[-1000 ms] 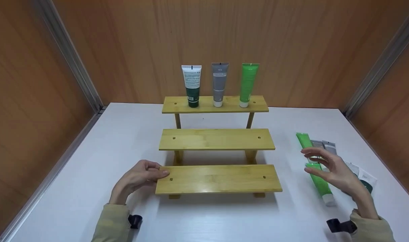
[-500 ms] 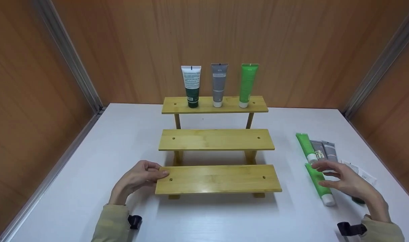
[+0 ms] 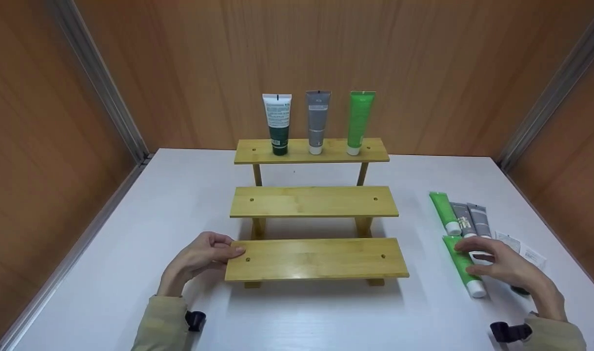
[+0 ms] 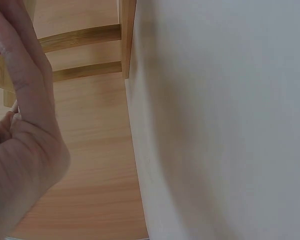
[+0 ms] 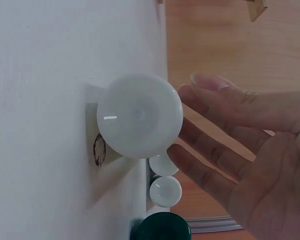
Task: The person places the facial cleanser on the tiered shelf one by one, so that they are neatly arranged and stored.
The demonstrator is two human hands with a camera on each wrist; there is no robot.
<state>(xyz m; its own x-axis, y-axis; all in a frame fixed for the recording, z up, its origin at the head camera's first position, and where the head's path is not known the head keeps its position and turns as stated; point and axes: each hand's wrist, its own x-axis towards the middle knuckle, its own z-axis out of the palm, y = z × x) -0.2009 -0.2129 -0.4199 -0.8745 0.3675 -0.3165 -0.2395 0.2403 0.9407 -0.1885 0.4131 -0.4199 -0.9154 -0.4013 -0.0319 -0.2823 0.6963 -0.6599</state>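
Observation:
In the head view, a three-tier bamboo display stand (image 3: 316, 259) stands in the middle of the white table. My left hand (image 3: 202, 256) grips the left end of its lowest shelf, thumb on top and fingers underneath. At the right, my right hand (image 3: 504, 263) is at a green tube (image 3: 460, 261) lying with its white cap toward me. Its fingertips are over the tube's right side, and its thumb and fingers are spread apart. In the right wrist view, the tube's white cap (image 5: 140, 116) hides part of the fingers, so firm contact cannot be told.
On the top shelf stand a white-and-dark-green tube (image 3: 278, 124), a grey tube (image 3: 318, 122) and a green tube (image 3: 360, 122). Another green tube (image 3: 444, 212), grey tubes (image 3: 479, 219) and white tubes (image 3: 533, 256) lie at the right. Wooden panels (image 3: 326, 63) enclose the table.
My right hand has moved slightly right and toward me, then lowered onto the nearer green tube. The left hand keeps its hold on the lowest shelf.

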